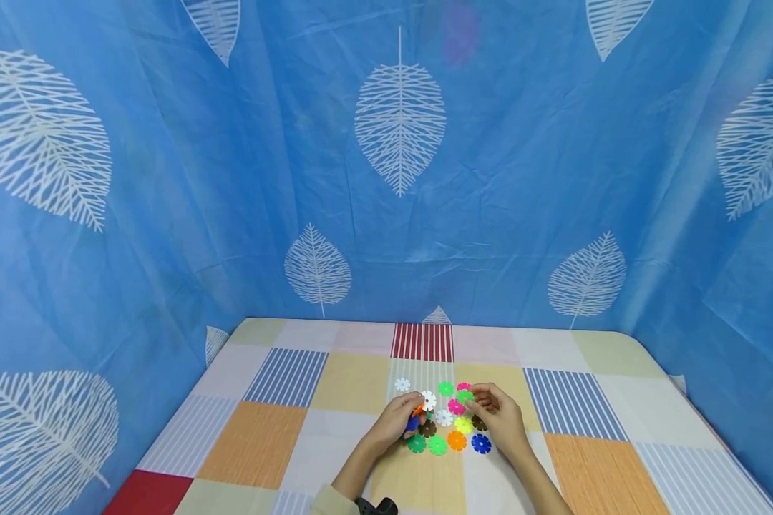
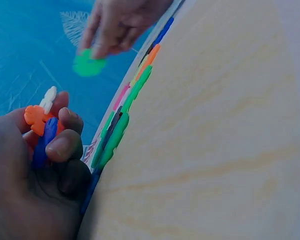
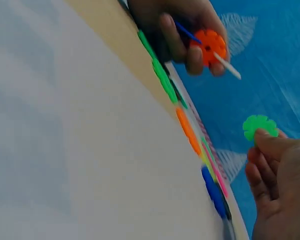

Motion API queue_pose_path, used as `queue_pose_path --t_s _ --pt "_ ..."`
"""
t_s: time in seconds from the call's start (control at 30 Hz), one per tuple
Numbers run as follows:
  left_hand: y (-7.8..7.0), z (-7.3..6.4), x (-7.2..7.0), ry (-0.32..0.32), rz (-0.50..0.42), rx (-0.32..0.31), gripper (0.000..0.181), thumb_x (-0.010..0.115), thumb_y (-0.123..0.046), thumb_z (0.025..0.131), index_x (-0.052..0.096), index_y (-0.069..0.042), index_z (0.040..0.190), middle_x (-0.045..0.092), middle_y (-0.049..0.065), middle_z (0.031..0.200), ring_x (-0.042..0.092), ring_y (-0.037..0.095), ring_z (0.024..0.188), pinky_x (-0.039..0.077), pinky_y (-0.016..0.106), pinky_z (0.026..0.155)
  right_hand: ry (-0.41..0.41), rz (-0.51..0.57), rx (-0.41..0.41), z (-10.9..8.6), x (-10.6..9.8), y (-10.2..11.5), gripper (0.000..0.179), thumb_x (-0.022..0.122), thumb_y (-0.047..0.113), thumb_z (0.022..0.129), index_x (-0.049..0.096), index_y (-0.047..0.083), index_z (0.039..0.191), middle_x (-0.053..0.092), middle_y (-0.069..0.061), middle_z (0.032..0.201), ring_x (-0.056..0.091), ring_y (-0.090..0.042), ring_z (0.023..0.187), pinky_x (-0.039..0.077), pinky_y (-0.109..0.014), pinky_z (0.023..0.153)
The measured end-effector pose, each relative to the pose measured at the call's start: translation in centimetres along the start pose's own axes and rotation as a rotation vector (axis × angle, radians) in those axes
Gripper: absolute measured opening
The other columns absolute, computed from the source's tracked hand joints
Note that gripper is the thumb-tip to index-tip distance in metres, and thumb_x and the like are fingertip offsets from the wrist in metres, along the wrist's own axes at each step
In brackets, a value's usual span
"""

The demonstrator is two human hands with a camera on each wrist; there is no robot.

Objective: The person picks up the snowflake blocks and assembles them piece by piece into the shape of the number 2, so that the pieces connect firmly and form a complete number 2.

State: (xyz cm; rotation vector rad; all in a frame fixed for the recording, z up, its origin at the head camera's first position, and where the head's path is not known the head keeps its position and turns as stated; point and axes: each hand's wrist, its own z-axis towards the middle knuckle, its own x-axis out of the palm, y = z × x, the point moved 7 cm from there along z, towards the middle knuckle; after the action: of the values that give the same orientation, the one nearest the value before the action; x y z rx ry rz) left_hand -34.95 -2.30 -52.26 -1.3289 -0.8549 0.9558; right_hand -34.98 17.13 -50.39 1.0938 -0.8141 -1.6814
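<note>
My left hand [image 1: 391,425] grips a small cluster of interlocked notched flower discs. In the right wrist view, the cluster's orange disc [image 3: 211,38] faces the camera, with a white disc [image 3: 229,67] slotted into one edge. The blue disc [image 2: 50,131] joins on the side by the fingers. Off to the right, my right hand [image 1: 504,420] pinches a single bright green disc [image 1: 464,396] between thumb and fingers, held above the table. A gap separates this green disc from the cluster. Part of the blue disc is hidden by the left fingers.
Loose discs lie flat between and below the hands, among them an orange disc [image 1: 457,440], a blue disc [image 1: 481,444] and a yellow disc [image 1: 464,424]. A pale disc [image 1: 402,385] lies farther back. The patchwork cloth [image 1: 258,443] covers the table; a blue leaf-print curtain [image 1: 489,214] surrounds it.
</note>
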Motion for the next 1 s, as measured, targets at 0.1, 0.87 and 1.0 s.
queue_pose_path --t_s 0.1,0.87,1.0 --pt "-0.1 -0.1 0.0 -0.006 0.015 0.002 0.036 0.041 -0.023 0.099 0.054 0.009 0.089 0.051 0.002 0.064 0.034 0.006 0.041 0.032 0.016 0.038 0.043 0.061 -0.063 -0.3 1.3 1.5 0.016 0.071 0.004 0.079 0.067 0.005 0.095 0.064 -0.005 0.082 0.059 -0.011 0.072 0.052 -0.022 0.065" --pt "-0.1 -0.2 0.4 0.031 -0.011 0.032 0.036 0.043 -0.021 0.098 0.057 0.011 0.086 0.051 0.001 0.060 0.042 0.007 0.040 0.038 0.017 0.041 0.035 -0.020 -0.401 -1.6 2.8 5.4 0.020 0.072 -0.011 0.070 0.070 0.005 0.082 0.064 -0.004 0.079 0.062 -0.017 0.068 0.054 -0.024 0.059" --pt "-0.4 -0.3 0.5 0.068 -0.016 0.035 0.039 0.041 -0.018 0.099 0.053 0.016 0.085 0.050 0.001 0.060 0.043 0.008 0.041 0.038 0.017 0.041 0.027 -0.042 -0.482 -1.6 3.0 4.9 0.024 0.075 -0.010 0.067 0.071 0.009 0.080 0.064 0.003 0.080 0.062 -0.012 0.071 0.051 -0.017 0.062"
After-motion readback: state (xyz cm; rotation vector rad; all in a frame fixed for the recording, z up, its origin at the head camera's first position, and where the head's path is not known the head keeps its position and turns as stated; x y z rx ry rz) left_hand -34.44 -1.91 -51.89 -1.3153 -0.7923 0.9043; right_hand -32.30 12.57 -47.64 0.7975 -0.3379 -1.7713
